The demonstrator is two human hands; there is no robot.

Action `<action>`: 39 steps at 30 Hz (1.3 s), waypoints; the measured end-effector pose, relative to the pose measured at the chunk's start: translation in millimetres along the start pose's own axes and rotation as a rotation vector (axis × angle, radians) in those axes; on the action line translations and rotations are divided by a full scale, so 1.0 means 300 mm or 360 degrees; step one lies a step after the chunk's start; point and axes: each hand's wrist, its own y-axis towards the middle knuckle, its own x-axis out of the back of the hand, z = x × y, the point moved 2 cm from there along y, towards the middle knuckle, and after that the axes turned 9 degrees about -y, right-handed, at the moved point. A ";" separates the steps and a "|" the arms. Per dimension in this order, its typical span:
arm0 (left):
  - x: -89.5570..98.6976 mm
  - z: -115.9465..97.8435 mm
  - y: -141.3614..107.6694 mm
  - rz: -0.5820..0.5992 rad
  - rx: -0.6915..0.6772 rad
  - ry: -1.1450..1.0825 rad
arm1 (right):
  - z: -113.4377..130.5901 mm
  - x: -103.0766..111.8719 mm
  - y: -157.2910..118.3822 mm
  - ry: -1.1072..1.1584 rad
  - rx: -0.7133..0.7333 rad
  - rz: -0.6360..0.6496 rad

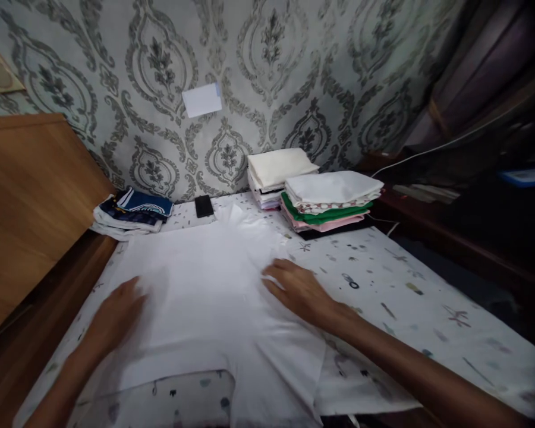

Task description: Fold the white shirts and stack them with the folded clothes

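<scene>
A white T-shirt [196, 297] lies spread sideways on the patterned sheet, with one sleeve toward the wall and loose folds on its right part. My left hand [120, 312] is over the shirt's left end, blurred by motion, its fingers loosely stretched out and nothing visible in them. Near the neck and shoulder part, my right hand [296, 291] rests at the shirt's right edge. Its fingers are apart and point left, touching or just above the cloth. The near sleeve reaches toward the bottom of the view.
Folded clothes [131, 211] lie at the back left by a wooden panel [35, 202]. Beside them is a black phone [204, 206]. Two more stacks, a cream-topped pile [280, 168] and a white-topped pile [332, 189], stand at the back right. The patterned sheet [410, 315] extends right.
</scene>
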 end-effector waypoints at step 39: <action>-0.052 0.021 -0.154 0.0167 0.0269 0.0097 | 0.097 -0.222 -0.005 0.0117 0.0636 -0.0039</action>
